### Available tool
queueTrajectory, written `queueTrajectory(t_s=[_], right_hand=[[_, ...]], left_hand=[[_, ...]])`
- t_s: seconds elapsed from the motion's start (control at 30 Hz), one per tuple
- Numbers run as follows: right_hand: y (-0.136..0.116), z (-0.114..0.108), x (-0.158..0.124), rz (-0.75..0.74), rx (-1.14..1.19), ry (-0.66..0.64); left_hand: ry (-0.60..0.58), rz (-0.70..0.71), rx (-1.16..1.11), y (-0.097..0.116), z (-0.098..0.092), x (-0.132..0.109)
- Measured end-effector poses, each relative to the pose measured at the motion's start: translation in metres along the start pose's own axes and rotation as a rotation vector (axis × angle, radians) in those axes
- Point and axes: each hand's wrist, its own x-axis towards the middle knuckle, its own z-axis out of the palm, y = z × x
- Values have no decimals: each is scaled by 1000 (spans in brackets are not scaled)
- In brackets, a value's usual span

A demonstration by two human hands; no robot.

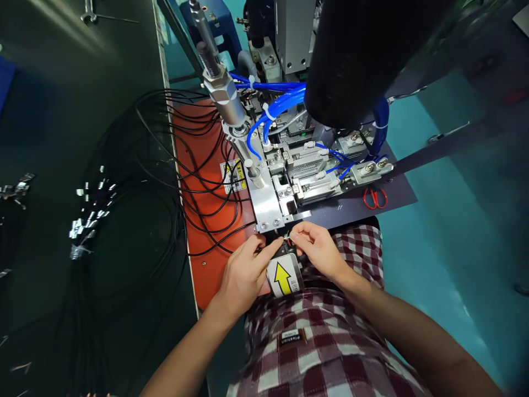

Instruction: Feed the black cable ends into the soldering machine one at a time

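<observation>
My right hand (317, 247) is closed in a pinch on thin wires (288, 237), red and pale strands at the front edge of the machine (268, 207). From the other side my left hand (247, 270) comes in with bent fingers, its index fingertip close to the same wires. Whatever lies under its fingers is hidden. Just below the fingertips is a small black fixture (286, 248), and nearer me a white plate with a yellow arrow (282, 277). Black cables (210, 218) run over the orange board toward my left hand.
Blue air tubes (285, 102) and metal cylinders stand behind my hands. A thick black tube (351, 66) hangs above at the right. Red-handled scissors (375, 198) lie on the dark base plate. Bundled cables with silvery ends (88, 218) lie on the dark table at left.
</observation>
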Motion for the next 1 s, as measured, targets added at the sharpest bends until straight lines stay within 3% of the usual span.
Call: queueTrajectory(t_s=[0.77,1.0], right_hand=[[5,1,1,55,6,19],[15,5,-2,-84,-109,81]], left_hand=[[23,11,130,4,3,0],[41,50,169,5,3,2]])
